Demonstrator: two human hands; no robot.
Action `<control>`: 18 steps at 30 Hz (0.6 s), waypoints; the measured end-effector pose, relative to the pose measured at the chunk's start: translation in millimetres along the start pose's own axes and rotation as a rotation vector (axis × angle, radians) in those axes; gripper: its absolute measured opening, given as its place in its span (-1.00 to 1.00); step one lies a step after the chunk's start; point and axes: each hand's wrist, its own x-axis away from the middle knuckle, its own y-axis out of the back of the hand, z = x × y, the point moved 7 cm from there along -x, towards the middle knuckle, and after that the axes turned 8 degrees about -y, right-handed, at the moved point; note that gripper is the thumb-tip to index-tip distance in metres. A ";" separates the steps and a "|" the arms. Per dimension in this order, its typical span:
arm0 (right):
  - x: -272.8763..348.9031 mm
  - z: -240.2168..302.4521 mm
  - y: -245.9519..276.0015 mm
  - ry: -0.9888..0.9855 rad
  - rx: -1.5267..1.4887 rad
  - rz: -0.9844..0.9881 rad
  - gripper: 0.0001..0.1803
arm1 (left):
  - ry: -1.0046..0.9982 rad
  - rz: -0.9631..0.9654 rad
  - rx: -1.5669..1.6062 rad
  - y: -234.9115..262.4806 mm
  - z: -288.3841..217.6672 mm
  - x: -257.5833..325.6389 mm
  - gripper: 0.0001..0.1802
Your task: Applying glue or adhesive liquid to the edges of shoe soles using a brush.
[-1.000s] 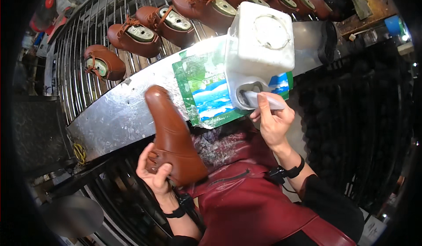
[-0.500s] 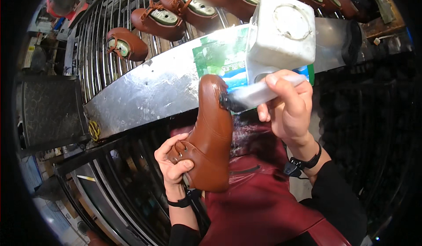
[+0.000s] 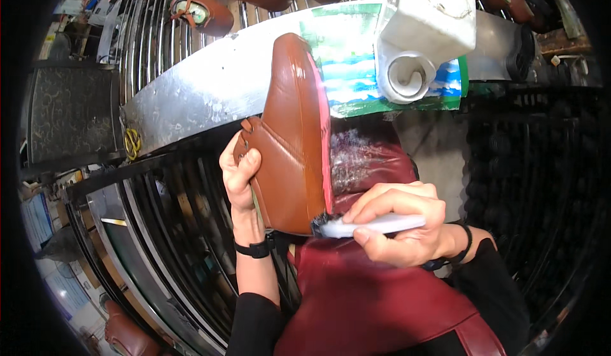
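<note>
A brown leather shoe (image 3: 289, 139) is on its side in my left hand (image 3: 238, 165), toe pointing away from me. The fingers and thumb close round its laced opening. Along the shoe's right edge runs a pink strip (image 3: 323, 127). My right hand (image 3: 401, 222) pinches the pale handle of a brush (image 3: 375, 225). Its dark bristles touch the shoe's near end, at the lower end of the pink strip. Beyond my right hand stands a white plastic container (image 3: 429, 15) with a round open spout (image 3: 408, 76) facing me.
A metal ledge (image 3: 197, 79) crosses in front of me, with a green, white and blue sheet (image 3: 347, 69) under the container. Behind it, more brown shoes (image 3: 207, 12) sit on a rack of metal bars (image 3: 143, 44). A dark red apron (image 3: 375, 299) covers my lap.
My right hand has drawn the brush from the toe end toward me to the near end. The shoe has turned, showing its pink strip. The view has shifted, so the rack sits higher.
</note>
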 end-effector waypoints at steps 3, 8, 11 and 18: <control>-11.6 4.8 8.5 -0.034 -0.092 -0.028 -0.84 | -0.042 -0.009 0.009 3.6 -6.0 0.2 -0.49; -24.6 28.4 7.8 0.075 0.097 -0.022 -0.83 | -0.066 -0.062 0.105 -11.1 -19.1 -1.2 -0.56; -31.1 47.8 7.8 0.171 0.161 0.025 -0.78 | -0.042 -0.056 0.152 -9.9 -18.9 -1.7 -0.55; -66.4 70.9 21.3 0.297 0.135 0.108 -0.61 | 0.089 -0.137 0.598 -48.5 -11.3 6.3 -0.50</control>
